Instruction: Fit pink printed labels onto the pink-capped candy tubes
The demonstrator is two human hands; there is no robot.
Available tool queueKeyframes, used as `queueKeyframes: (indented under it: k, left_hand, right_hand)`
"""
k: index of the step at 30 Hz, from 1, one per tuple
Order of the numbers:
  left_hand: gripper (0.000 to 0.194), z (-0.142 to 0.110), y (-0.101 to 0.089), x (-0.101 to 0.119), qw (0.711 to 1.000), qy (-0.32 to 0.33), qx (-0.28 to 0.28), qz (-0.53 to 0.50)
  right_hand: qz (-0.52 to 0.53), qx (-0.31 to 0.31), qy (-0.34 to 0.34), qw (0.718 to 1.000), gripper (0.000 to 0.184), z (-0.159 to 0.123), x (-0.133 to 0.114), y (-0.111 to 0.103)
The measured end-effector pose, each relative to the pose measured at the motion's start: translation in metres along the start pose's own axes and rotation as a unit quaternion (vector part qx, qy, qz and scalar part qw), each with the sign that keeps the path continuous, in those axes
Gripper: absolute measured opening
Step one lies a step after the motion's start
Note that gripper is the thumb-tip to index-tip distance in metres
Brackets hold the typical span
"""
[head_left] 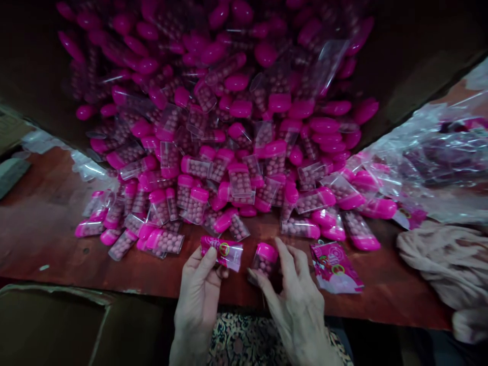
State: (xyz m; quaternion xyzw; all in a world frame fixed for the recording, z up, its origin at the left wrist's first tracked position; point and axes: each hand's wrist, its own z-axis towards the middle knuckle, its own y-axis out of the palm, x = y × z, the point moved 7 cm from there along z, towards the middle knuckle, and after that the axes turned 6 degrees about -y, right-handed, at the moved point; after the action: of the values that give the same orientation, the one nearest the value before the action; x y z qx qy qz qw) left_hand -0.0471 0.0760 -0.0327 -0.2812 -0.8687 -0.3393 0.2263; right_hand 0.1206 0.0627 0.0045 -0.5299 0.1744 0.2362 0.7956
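My left hand [201,284] pinches a small pink printed wrapper [224,252] between thumb and fingers, just above the table. To its right, a clear candy box [264,260] with a pink cap and pale round candies is between the thumb and fingers of my right hand [295,290], near the table's front edge. A flat pink printed wrapper [336,267] lies just right of that hand. Behind both hands spreads a large heap of similar pink-capped candy boxes [239,180], tumbled in all directions.
The heap spills from a dark container [404,61] onto the red-brown table [49,203]. At right are a crumpled cloth [438,259] and clear plastic bags [438,152]. A cardboard box [49,325] stands below the table edge at front left.
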Motion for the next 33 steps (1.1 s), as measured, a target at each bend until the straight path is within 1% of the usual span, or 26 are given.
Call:
queueKeyframes:
  k: [3, 5, 7, 9, 11, 12, 15, 19, 21, 25, 27, 31, 33]
  left_hand:
    - [0.025, 0.0, 0.0, -0.001, 1.0, 0.004, -0.001, 0.003]
    - [0.025, -0.001, 0.001, -0.001, 1.0, 0.008, 0.004, 0.005]
    - [0.026, -0.002, 0.002, -0.001, 1.0, 0.012, 0.007, 0.01]
    - [0.026, -0.003, 0.003, -0.001, 1.0, 0.019, 0.007, 0.017]
    - [0.025, -0.003, 0.004, -0.002, 0.999, 0.027, 0.004, 0.026]
    - [0.025, -0.003, 0.005, -0.003, 0.999, 0.03, 0.001, 0.031]
    - [0.023, -0.003, 0.007, -0.006, 0.999, 0.034, -0.012, 0.038]
    - [0.02, -0.003, 0.013, -0.012, 0.999, 0.026, -0.032, 0.035]
    - [0.018, -0.003, 0.016, -0.014, 0.998, 0.019, -0.045, 0.031]
    - [0.017, -0.003, 0.021, -0.016, 0.997, 0.017, -0.068, 0.043]
    - [0.018, -0.003, 0.024, -0.016, 0.996, 0.027, -0.07, 0.051]
    - [0.02, -0.005, 0.029, -0.019, 0.994, 0.045, -0.076, 0.058]
    - [0.022, -0.007, 0.034, -0.022, 0.992, 0.045, -0.094, 0.065]
  right_hand:
    - [0.083, 0.004, 0.026, 0.996, 0.045, -0.003, 0.005, 0.003]
    - [0.148, 0.007, 0.053, 0.987, 0.043, -0.006, 0.01, 0.003]
    - [0.229, 0.013, 0.089, 0.969, 0.041, -0.008, 0.016, 0.002]
    - [0.311, 0.021, 0.124, 0.942, 0.037, -0.009, 0.018, -0.001]
    - [0.366, 0.029, 0.143, 0.919, 0.034, -0.008, 0.016, -0.004]
    - [0.38, 0.033, 0.147, 0.913, 0.033, -0.007, 0.014, -0.006]
    - [0.398, 0.036, 0.151, 0.904, 0.032, -0.006, 0.01, -0.009]
    - [0.427, 0.018, 0.156, 0.891, 0.034, -0.01, 0.009, -0.004]
    - [0.423, 0.011, 0.146, 0.894, 0.034, -0.012, 0.01, -0.003]
    - [0.364, 0.01, 0.116, 0.924, 0.034, -0.013, 0.011, -0.007]
    - [0.346, 0.013, 0.113, 0.931, 0.034, -0.013, 0.011, -0.01]
    - [0.359, 0.01, 0.142, 0.922, 0.032, -0.014, 0.012, -0.01]
    - [0.364, 0.018, 0.155, 0.918, 0.03, -0.014, 0.015, -0.01]
